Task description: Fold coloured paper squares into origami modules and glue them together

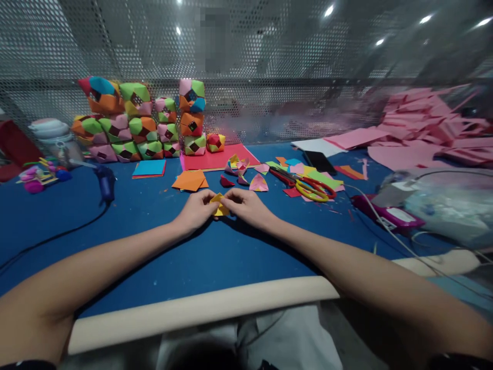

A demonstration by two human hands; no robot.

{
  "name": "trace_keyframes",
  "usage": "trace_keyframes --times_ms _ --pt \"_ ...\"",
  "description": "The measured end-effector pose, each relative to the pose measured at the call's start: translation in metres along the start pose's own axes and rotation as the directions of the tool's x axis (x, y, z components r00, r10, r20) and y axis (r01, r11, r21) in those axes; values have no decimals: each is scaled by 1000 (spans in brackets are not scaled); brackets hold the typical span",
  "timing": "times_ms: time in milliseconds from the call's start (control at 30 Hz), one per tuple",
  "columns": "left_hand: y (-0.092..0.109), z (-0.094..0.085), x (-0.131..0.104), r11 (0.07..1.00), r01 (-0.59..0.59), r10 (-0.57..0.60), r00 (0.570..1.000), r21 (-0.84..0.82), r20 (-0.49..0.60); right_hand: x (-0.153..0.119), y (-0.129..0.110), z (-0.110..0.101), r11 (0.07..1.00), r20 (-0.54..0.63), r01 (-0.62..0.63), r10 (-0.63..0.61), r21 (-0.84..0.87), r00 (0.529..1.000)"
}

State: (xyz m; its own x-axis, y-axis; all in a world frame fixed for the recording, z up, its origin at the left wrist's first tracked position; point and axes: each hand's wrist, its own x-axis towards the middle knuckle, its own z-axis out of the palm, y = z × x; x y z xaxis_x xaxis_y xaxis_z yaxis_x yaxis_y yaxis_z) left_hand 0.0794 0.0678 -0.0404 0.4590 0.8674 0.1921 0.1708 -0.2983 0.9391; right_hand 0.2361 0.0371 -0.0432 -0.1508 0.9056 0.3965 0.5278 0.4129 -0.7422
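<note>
Between both hands is a small folded piece of yellow paper (220, 205), held just above the blue table. My left hand (198, 208) pinches its left side, and my right hand (246, 205) pinches the right side with the thumb on top. The fingers under the paper are partly hidden. Just beyond the hands lie orange paper squares (190, 181). Small folded pink, yellow and red paper pieces (258, 182) rest behind my right hand. Scissors with yellow and red handles (314, 189) lie farther right on paper scraps.
Stacked multicoloured paper balls (142, 128) stand along the mesh wall. A blue glue gun (105, 182) with a black cord is at left, near blue paper squares (149, 168). At right are a black phone (319, 162), a magenta device (389, 213), a plastic bag (450, 205) and piled pink paper (427, 121).
</note>
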Motion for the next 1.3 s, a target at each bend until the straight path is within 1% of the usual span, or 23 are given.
trace_keyframes --times_ms 167,333,433,533,667,767,833,1000,1100,1200,1300 --pt "0 -1 0 1000 -16 15 999 14 29 0 -2 1 996 -68 86 -88 -34 994" --pt "3 -3 -1 999 -32 31 999 27 35 2 -3 3 990 -116 121 -129 -75 985" --pt "2 -4 -1 999 -29 28 999 28 46 3 -1 4 988 -120 131 -141 -85 983" --pt "0 -4 -1 999 -23 22 999 29 36 2 -1 5 988 -118 133 -142 -82 983" --pt "1 -6 -1 1000 1 0 1000 25 -31 1 -1 7 991 -126 116 -122 -61 984" --pt "2 -7 -1 1000 16 -13 996 26 -94 1 -1 8 995 -95 89 -94 -55 991" --pt "3 -8 0 999 21 -16 994 42 -110 1 0 9 996 -81 62 -67 -62 995" --pt "3 -6 -2 997 76 -77 994 -14 -72 1 2 11 997 -77 20 -27 -81 997" --pt "3 -5 -3 992 113 -117 991 -55 -67 0 2 12 996 -79 21 -28 -85 996" --pt "3 -6 -4 989 123 -128 990 -87 -55 0 0 12 995 -98 34 -42 -91 994" --pt "1 -8 -4 984 152 -156 987 -91 -42 -1 -2 13 993 -89 55 -64 -102 994"
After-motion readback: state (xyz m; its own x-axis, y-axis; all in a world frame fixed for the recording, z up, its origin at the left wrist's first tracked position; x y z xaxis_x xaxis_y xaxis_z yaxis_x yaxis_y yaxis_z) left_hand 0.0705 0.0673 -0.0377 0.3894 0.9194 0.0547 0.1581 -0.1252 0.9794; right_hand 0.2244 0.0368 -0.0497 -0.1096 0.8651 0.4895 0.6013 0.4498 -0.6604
